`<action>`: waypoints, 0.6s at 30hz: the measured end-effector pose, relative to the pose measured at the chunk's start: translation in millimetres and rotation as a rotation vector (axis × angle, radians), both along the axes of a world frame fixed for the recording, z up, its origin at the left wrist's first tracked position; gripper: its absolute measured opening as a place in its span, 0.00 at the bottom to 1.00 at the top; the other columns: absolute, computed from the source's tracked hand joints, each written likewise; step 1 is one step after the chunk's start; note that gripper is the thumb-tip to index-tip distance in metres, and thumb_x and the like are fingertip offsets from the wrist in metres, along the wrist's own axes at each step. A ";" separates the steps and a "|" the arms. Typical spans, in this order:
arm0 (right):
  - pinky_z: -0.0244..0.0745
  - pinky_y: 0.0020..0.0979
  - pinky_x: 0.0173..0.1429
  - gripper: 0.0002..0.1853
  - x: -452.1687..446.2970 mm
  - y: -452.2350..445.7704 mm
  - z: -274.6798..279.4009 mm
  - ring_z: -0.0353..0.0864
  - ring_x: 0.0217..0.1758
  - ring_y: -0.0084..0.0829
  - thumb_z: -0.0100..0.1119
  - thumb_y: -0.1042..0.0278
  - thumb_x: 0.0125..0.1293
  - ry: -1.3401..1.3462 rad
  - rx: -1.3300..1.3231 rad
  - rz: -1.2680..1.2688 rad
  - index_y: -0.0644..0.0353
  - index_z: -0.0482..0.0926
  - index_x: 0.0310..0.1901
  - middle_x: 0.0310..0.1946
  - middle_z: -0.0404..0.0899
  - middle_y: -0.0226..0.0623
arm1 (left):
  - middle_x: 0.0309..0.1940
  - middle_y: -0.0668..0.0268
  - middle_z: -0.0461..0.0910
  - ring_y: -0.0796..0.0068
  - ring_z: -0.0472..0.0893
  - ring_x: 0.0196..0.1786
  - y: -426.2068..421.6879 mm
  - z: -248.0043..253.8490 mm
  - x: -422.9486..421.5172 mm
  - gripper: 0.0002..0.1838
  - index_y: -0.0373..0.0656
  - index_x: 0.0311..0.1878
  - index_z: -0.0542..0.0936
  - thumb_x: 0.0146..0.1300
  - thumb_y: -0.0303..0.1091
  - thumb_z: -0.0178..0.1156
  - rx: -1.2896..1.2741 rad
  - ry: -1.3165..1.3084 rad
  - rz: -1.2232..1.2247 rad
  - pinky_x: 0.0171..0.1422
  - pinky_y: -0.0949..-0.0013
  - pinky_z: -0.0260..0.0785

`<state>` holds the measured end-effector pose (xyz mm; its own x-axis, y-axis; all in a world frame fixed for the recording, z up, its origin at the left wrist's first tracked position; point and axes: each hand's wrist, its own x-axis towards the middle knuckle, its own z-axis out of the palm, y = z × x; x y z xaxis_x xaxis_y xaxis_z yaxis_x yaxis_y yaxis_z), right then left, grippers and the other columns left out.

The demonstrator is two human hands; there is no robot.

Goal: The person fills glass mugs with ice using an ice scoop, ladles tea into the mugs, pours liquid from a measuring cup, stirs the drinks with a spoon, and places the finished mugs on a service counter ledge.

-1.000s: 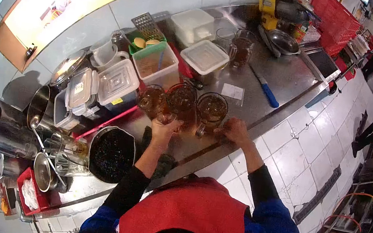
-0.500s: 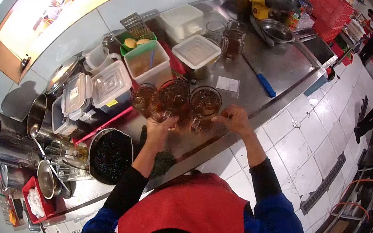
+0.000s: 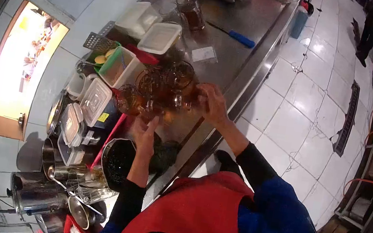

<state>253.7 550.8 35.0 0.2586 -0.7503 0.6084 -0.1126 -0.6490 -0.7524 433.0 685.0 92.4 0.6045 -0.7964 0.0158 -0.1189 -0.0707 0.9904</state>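
Three glass mugs of amber drink stand close together on the steel counter: a left mug (image 3: 126, 99), a middle mug (image 3: 148, 83) and a right mug (image 3: 180, 76). Their handles point toward me. My left hand (image 3: 145, 135) is just below the left mug's handle, thumb and fingers apart. To the right of the right mug, my right hand (image 3: 213, 105) has its fingers bent but parted, close to that mug's handle. Whether either hand touches glass is hard to make out.
Behind the mugs are a lidded tub (image 3: 160, 38) and a green-and-white container (image 3: 119, 64). A blue-handled knife (image 3: 241, 39) and another filled mug (image 3: 191, 12) lie farther along. A dark-filled pot (image 3: 116, 164) stands near my left forearm.
The view has swung, so the counter sits farther left and higher. My left hand has come off the middle mug's handle to beside the left mug; my right hand's fingers have parted.
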 end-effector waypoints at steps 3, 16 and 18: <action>0.67 0.25 0.28 0.16 2.0 -3.4 -2.3 0.69 0.25 0.28 0.59 0.70 0.57 -0.157 0.214 0.187 0.57 0.70 0.47 0.40 0.66 0.36 | 0.43 0.64 0.74 0.75 0.71 0.47 7.0 5.9 -2.8 0.19 0.36 0.49 0.70 0.55 0.30 0.61 0.004 0.001 -0.084 0.53 0.72 0.61; 0.70 0.40 0.47 0.30 -4.2 -1.7 -2.3 0.74 0.47 0.41 0.68 0.70 0.40 0.247 -0.094 -0.052 0.45 0.69 0.50 0.49 0.68 0.41 | 0.47 0.63 0.72 0.76 0.71 0.49 27.7 -4.6 13.9 0.24 0.36 0.57 0.64 0.58 0.31 0.58 -0.035 0.060 -0.142 0.54 0.73 0.62; 0.70 0.40 0.48 0.31 -4.4 -2.2 -9.8 0.74 0.47 0.40 0.68 0.70 0.40 0.308 -0.206 -0.096 0.44 0.69 0.50 0.50 0.68 0.41 | 0.47 0.62 0.72 0.75 0.71 0.50 29.1 -2.5 17.0 0.25 0.36 0.58 0.63 0.58 0.31 0.58 0.018 0.038 -0.130 0.54 0.74 0.62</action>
